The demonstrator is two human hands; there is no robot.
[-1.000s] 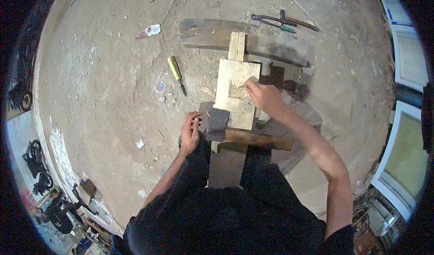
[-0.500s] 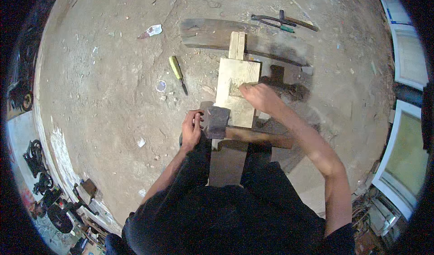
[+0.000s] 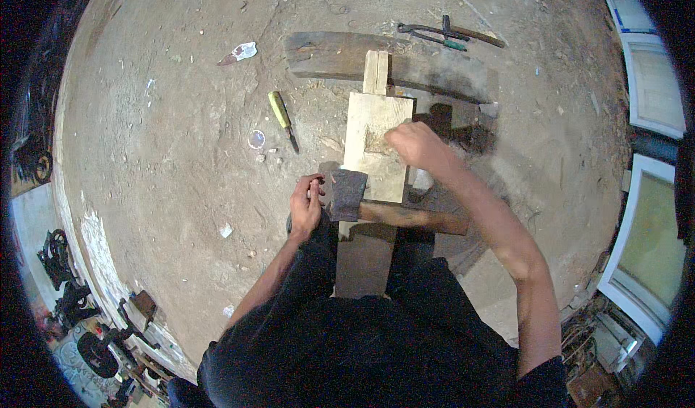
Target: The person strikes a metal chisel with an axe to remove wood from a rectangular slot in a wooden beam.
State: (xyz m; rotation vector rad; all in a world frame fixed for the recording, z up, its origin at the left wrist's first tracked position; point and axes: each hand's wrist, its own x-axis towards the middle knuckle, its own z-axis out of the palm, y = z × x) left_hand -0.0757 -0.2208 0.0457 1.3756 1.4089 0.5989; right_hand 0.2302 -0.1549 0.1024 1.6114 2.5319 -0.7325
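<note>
A pale wooden block [image 3: 387, 111] with a narrow tongue [image 3: 376, 71] at its far end lies in front of me. Against its face, near a rough patch of wood chips [image 3: 376, 139], rests my right hand [image 3: 416, 146]. Its fingers are closed, and whatever they might hold is hidden. My left hand [image 3: 306, 204], fingers curled together, stays beside an axe; its fingertips are too dark to show if anything is in them. The axe head [image 3: 349, 195] lies at the block's near end, with its wooden handle [image 3: 420, 217] pointing right.
A weathered plank [image 3: 318, 55] lies beneath the block's far end. Left of the block is a yellow-handled chisel [image 3: 281, 115] on the dirt floor. Pincers [image 3: 431, 35] and a hammer [image 3: 478, 34] lie at the far right. Window frames [image 3: 641, 241] line the right side.
My right hand has shifted very slightly on the block. The left hand and the axe stay in place; the whole view has moved a little.
</note>
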